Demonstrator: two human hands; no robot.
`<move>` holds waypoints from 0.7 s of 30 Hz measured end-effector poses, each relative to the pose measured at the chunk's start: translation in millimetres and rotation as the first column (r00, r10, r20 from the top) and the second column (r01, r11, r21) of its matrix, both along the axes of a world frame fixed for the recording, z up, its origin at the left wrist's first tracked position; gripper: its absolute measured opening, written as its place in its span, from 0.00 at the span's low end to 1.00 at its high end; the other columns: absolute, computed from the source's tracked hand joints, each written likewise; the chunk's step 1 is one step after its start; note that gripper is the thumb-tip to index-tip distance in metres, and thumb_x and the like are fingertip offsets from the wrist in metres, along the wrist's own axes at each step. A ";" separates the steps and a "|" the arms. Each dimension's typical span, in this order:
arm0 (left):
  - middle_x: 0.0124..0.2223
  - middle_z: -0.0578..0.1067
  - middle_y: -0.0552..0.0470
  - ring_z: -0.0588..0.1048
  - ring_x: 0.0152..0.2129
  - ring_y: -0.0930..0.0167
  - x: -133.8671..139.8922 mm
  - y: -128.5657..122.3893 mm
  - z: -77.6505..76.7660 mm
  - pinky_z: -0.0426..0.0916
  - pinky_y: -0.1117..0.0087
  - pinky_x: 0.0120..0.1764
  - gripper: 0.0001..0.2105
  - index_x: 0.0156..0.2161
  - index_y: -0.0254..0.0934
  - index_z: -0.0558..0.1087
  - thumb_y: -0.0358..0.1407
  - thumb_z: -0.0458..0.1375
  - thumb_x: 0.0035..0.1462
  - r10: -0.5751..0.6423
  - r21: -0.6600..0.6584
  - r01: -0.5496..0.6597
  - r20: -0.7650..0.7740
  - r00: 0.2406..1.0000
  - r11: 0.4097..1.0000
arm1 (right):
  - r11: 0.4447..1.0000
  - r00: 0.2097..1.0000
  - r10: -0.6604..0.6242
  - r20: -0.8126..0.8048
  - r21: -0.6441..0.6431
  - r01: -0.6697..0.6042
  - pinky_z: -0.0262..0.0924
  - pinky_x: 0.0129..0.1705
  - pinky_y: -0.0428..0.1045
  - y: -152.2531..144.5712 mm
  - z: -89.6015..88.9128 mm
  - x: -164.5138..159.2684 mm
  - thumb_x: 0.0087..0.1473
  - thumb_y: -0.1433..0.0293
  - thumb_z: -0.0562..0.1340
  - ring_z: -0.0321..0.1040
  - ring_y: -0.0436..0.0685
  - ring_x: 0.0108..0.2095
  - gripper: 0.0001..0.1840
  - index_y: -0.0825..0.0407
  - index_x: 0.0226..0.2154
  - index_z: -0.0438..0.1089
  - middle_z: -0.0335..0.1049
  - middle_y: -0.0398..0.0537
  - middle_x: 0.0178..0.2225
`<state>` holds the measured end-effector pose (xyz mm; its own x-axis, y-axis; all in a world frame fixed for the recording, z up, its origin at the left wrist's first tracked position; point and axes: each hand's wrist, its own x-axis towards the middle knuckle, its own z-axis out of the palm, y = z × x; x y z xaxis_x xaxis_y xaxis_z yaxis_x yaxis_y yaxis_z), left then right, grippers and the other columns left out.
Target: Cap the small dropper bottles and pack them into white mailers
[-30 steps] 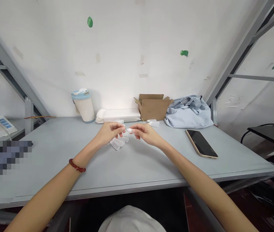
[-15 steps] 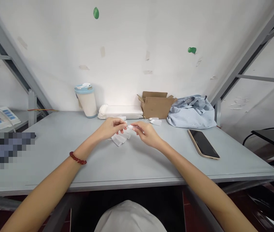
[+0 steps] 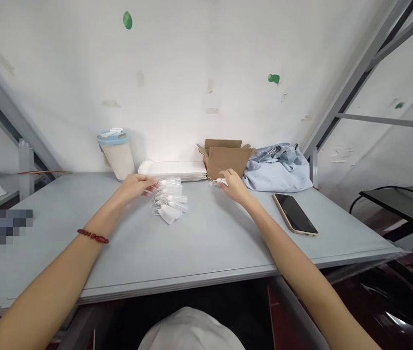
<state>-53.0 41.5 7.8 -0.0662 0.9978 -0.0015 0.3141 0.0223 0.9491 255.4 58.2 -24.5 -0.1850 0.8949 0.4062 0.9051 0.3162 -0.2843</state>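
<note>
A loose pile of small translucent plastic pieces [image 3: 170,211] with white ends and thin string loops lies on the grey table. At the pile's upper left, my left hand [image 3: 136,188] has its fingertips closed at the white end of one piece [image 3: 171,182]. My right hand [image 3: 234,187] is in front of the cardboard box, thumb and fingers closing around another small white piece [image 3: 219,181] with a string loop. The fingers partly cover that piece.
A cup with a blue lid [image 3: 118,155] stands at the back left, beside a stack of flat white packets [image 3: 177,168]. Behind my right hand are an open cardboard box [image 3: 228,161] and a light blue cloth bundle [image 3: 279,172]. A phone [image 3: 296,214] lies at right.
My hands were together over the pile, holding a small white piece between them. They have parted: left to the pile's upper left, right toward the box. The view has shifted right.
</note>
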 end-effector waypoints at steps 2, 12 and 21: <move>0.33 0.76 0.48 0.70 0.29 0.72 5.9 0.4 -4.4 0.64 0.72 0.29 0.08 0.26 0.32 0.75 0.36 0.65 0.45 0.023 -0.018 -0.022 0.083 0.996 1.000 | 0.994 0.992 -0.089 0.092 -0.047 0.094 0.55 0.50 0.54 4.1 -2.2 8.3 0.56 0.71 0.58 0.59 0.64 0.51 0.17 0.58 0.49 0.65 0.63 0.60 0.50; 0.28 0.72 0.51 0.64 0.22 0.75 16.4 9.9 -24.3 0.57 0.74 0.22 0.10 0.26 0.33 0.75 0.38 0.67 0.38 0.082 0.053 -0.093 0.195 0.977 0.994 | 0.967 0.975 -0.127 0.184 -0.194 0.163 0.54 0.50 0.52 15.1 -14.8 22.9 0.55 0.70 0.60 0.61 0.64 0.51 0.21 0.58 0.51 0.65 0.63 0.63 0.50; 0.27 0.71 0.52 0.63 0.20 0.78 15.9 9.4 -22.3 0.57 0.75 0.21 0.08 0.26 0.32 0.73 0.33 0.65 0.40 0.064 0.032 -0.083 0.400 0.914 0.996 | 0.967 0.987 -0.042 0.155 -0.241 0.079 0.55 0.46 0.48 20.7 -26.1 18.3 0.54 0.72 0.61 0.65 0.61 0.50 0.16 0.58 0.46 0.68 0.68 0.61 0.49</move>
<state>-37.1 50.9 -14.5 -0.1432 0.9897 0.0038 -0.0913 -0.0170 0.9957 273.7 78.9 -50.6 -0.1686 0.9750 0.1449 0.9581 0.1967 -0.2084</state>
